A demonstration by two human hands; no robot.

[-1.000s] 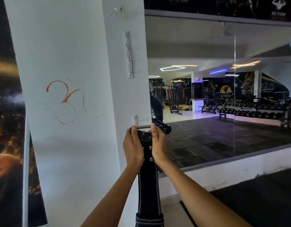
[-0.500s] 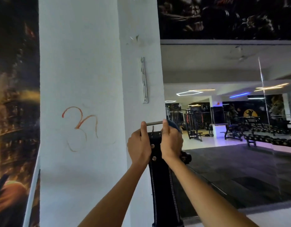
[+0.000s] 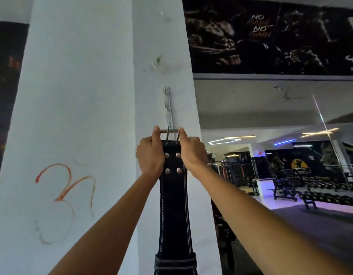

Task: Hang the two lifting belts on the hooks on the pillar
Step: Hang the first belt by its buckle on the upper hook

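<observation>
Belt [image 3: 174, 205] btm cut off by frame edge; hooks [image 3: 167, 108] too small.

Your way up the white pillar [image 3: 82, 96] face is open. The white hook rail [image 3: 167, 108], directly above the belt buckle [image 3: 169, 133], is the only projection there.

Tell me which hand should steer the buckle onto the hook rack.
Left, probably. The left hand grips the buckle end directly under the hook rack; the right hand sits farther toward the pillar's edge.
</observation>
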